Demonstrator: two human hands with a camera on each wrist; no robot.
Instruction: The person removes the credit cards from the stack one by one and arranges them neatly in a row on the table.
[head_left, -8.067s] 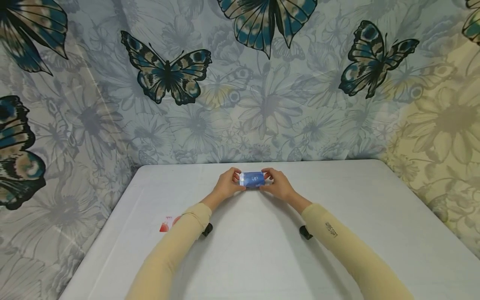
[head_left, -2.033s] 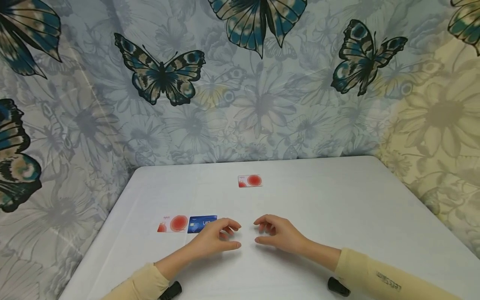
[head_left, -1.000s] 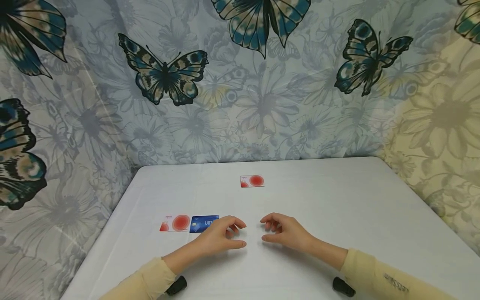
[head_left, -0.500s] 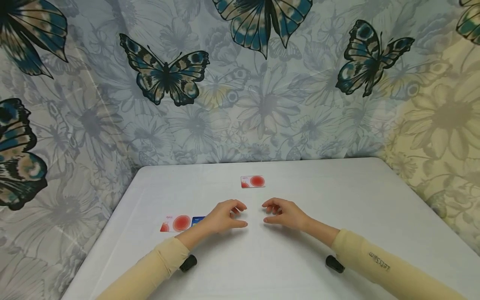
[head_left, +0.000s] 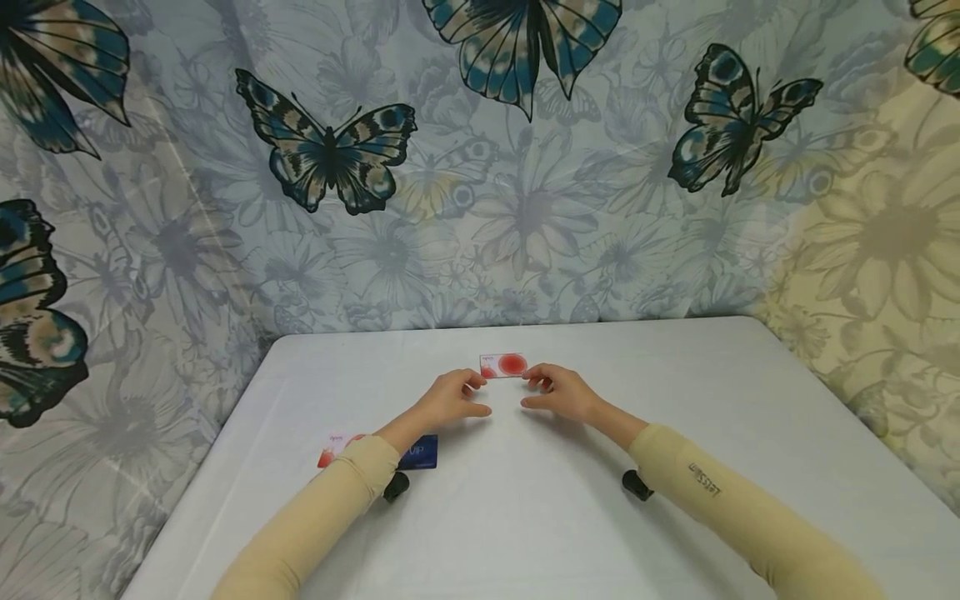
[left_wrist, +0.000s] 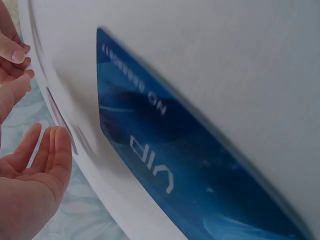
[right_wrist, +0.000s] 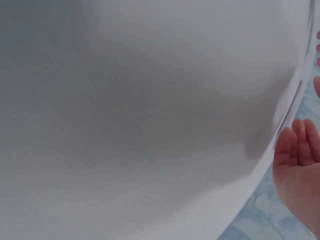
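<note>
A small white card with a red disc (head_left: 512, 363) lies flat near the table's far edge. My left hand (head_left: 450, 398) is at its near left corner, fingers loosely bent and thumb apart. At the near right corner is my right hand (head_left: 562, 393), in a similar pose. Whether fingertips touch the card I cannot tell; neither hand grips it. A blue VIP card (head_left: 422, 452) lies nearer, partly behind my left forearm; in the left wrist view this blue card (left_wrist: 150, 135) looms large. Left of it, another red-and-white card (head_left: 328, 457) is mostly covered by the sleeve.
The white table (head_left: 525, 533) reaches back to a cloth wall (head_left: 525, 250) printed with flowers and butterflies. A black wrist camera (head_left: 396, 486) hangs under my left forearm, another black wrist camera (head_left: 637, 485) under the right.
Both hands have moved forward from mid-table to the far card. Eight seconds ago they held a blue VIP card there; since two seconds ago one lies beside the near red-and-white card.
</note>
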